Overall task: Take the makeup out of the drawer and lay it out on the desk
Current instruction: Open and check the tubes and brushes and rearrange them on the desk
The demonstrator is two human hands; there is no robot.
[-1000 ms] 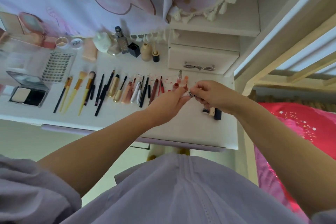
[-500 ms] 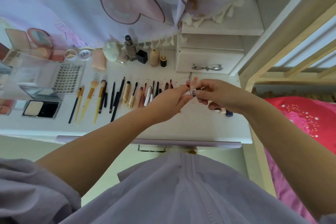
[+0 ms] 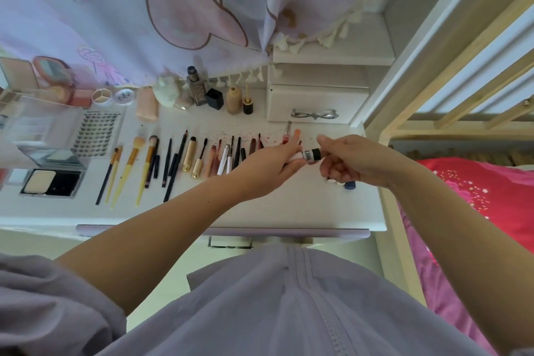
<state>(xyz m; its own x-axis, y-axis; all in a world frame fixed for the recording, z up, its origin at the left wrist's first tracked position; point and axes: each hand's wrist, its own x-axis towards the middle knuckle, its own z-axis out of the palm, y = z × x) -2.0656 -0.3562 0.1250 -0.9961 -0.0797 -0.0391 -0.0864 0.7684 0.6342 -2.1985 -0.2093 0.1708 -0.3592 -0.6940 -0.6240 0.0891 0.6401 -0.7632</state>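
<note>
Both my hands hold one small makeup tube (image 3: 310,154) above the white desk (image 3: 289,205); it has a white body, a barcode label and a black cap. My left hand (image 3: 268,166) grips the white end, and my right hand (image 3: 351,160) pinches the black cap end. A row of brushes, pencils, mascaras and lip products (image 3: 185,159) lies on the desk to the left. A small drawer (image 3: 316,107) with a bow-shaped handle sits shut at the back right. Two small items (image 3: 345,183) lie partly hidden under my right hand.
An open powder compact (image 3: 52,179), a lash tray (image 3: 96,134), jars and bottles (image 3: 202,92) stand at the left and back. A clear box (image 3: 37,121) is at far left. A curtain (image 3: 173,9) hangs behind. A red bedspread (image 3: 476,199) lies right of the desk.
The view has tilted down and moved closer. My hands have lifted the small tube slightly and now show its black cap and barcode label between them.
</note>
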